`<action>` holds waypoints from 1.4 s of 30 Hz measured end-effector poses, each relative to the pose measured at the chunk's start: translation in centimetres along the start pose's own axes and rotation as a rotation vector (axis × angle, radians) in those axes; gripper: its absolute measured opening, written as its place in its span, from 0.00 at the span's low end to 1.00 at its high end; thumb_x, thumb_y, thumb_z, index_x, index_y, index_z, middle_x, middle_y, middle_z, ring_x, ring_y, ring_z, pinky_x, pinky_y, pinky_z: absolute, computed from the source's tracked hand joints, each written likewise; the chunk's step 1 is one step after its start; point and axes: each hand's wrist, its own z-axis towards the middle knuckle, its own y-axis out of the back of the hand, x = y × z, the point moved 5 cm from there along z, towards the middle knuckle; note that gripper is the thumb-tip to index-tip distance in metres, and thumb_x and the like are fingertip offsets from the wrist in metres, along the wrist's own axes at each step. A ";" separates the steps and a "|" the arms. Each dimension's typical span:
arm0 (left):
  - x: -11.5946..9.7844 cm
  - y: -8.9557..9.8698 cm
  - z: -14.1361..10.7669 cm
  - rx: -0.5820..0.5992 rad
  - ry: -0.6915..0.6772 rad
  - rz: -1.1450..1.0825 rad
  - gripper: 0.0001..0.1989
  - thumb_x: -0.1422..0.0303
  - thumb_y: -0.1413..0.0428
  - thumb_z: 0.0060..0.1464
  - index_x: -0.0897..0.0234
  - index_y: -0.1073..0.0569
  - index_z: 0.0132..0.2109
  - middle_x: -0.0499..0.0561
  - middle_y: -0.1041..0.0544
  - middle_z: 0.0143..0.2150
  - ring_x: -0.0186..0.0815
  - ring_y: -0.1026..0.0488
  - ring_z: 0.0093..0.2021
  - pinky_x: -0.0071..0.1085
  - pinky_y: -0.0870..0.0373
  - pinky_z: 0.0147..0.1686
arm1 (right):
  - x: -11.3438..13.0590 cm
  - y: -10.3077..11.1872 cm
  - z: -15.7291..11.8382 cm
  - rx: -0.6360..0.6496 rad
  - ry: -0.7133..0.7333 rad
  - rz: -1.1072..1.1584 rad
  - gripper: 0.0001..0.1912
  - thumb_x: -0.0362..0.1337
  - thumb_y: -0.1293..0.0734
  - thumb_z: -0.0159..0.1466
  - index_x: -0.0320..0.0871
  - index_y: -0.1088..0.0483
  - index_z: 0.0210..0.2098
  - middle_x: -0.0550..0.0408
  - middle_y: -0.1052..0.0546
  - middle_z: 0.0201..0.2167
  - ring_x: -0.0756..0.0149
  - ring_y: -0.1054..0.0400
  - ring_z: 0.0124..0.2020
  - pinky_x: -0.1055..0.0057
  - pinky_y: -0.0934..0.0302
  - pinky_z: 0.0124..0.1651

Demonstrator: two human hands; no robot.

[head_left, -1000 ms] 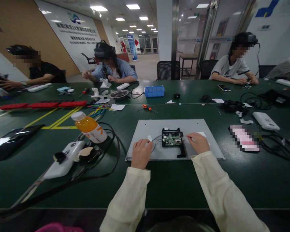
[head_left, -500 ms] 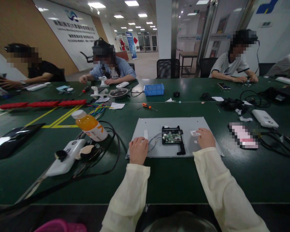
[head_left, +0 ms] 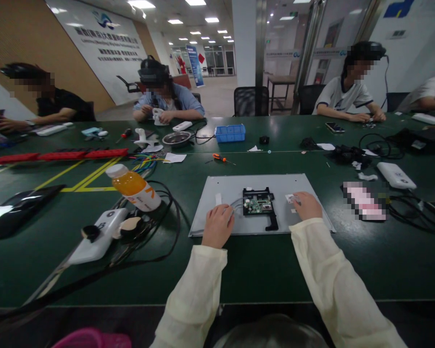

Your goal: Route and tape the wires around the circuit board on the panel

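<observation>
A flat grey metal panel (head_left: 217, 186) lies on the green table in front of me. Fixed near its middle is a green circuit board (head_left: 258, 205) in a black plastic bracket (head_left: 271, 223). My left hand (head_left: 218, 226) is over the panel's left part, its fingers closed on a thin grey cable (head_left: 237, 202) that runs to the board's left side. On the panel's right part my right hand (head_left: 307, 206) rests with its fingertips beside a white label (head_left: 290, 198); its fingers lie on the surface and grip nothing visible.
An orange drink bottle (head_left: 134, 188), a white power bank (head_left: 97, 237) and looped black cables are left of the panel. Beyond it lie an orange screwdriver (head_left: 220, 157) and a blue basket (head_left: 230, 134). A pink phone (head_left: 366, 200) lies right. Several people sit around the table.
My left hand has moved right toward the board, and the grey cable's loop has shifted with it. My right hand stays in place. Across the table, a person has lifted a white part.
</observation>
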 end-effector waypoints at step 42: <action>-5.9 -2.6 -0.6 0.131 -0.284 -0.104 0.24 0.67 0.55 0.61 0.63 0.45 0.63 0.57 0.44 0.66 0.41 0.52 0.67 0.44 0.45 0.61 | 9.0 2.0 6.3 -0.044 0.092 0.030 0.14 0.35 0.42 0.64 0.46 0.25 0.42 0.49 0.24 0.41 0.61 0.32 0.43 0.68 0.40 0.44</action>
